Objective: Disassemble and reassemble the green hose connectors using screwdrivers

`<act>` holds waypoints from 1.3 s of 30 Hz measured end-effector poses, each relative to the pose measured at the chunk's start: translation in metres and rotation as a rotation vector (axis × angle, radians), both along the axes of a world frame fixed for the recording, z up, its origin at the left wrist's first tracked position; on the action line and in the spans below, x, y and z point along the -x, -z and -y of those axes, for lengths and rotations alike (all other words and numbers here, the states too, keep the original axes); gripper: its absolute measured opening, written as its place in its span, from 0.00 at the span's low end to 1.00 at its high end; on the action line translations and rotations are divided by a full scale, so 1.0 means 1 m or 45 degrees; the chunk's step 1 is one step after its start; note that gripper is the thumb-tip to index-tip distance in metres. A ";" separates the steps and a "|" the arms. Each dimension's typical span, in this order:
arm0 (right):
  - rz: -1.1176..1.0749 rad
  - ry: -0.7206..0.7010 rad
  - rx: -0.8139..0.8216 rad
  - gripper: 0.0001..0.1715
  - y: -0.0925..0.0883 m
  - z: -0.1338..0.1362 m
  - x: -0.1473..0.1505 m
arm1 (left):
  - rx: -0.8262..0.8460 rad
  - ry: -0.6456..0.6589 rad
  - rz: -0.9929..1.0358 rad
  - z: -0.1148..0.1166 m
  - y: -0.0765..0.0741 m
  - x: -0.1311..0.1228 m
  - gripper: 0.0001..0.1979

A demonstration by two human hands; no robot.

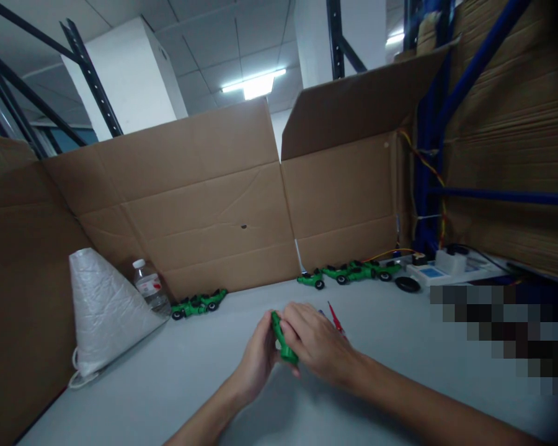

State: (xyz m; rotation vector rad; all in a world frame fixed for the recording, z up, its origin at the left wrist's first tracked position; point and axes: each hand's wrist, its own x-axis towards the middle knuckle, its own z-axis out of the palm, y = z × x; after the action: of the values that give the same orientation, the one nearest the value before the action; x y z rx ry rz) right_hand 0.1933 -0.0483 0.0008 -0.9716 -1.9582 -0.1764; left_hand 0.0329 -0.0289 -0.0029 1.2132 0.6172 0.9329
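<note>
Between my two hands, above the middle of the table, is a green toy car body, tilted and partly covered by fingers. My left hand is closed on its left side. From the right, my right hand grips the same piece, fingers bent over its upper end. No wheels show on this piece. Just beyond my right hand a red screwdriver lies on the table, its lower part hidden by the hand.
Green toy cars with black wheels stand at the back left; several more line the back right. A white cone-shaped bag and a water bottle are left. Cardboard walls enclose the table. A power strip lies right.
</note>
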 end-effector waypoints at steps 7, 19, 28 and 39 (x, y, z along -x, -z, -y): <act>-0.245 0.102 0.313 0.17 0.010 -0.008 -0.006 | -0.029 -0.126 0.012 -0.001 -0.014 0.002 0.24; 0.073 0.176 -0.210 0.16 0.006 0.006 0.007 | -0.057 -0.115 0.017 0.015 -0.023 -0.002 0.27; -0.117 0.146 -0.092 0.16 0.001 0.003 -0.006 | -0.024 -0.008 0.064 0.008 -0.027 0.008 0.20; 0.081 0.148 -0.450 0.08 0.006 0.006 -0.004 | -0.011 0.019 -0.006 0.009 -0.028 0.008 0.22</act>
State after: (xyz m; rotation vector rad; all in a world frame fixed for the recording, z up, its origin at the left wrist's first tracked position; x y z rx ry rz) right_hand 0.1970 -0.0542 -0.0049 -0.8520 -1.8458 -0.6041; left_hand 0.0250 -0.0377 0.0251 1.2268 0.6079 0.9214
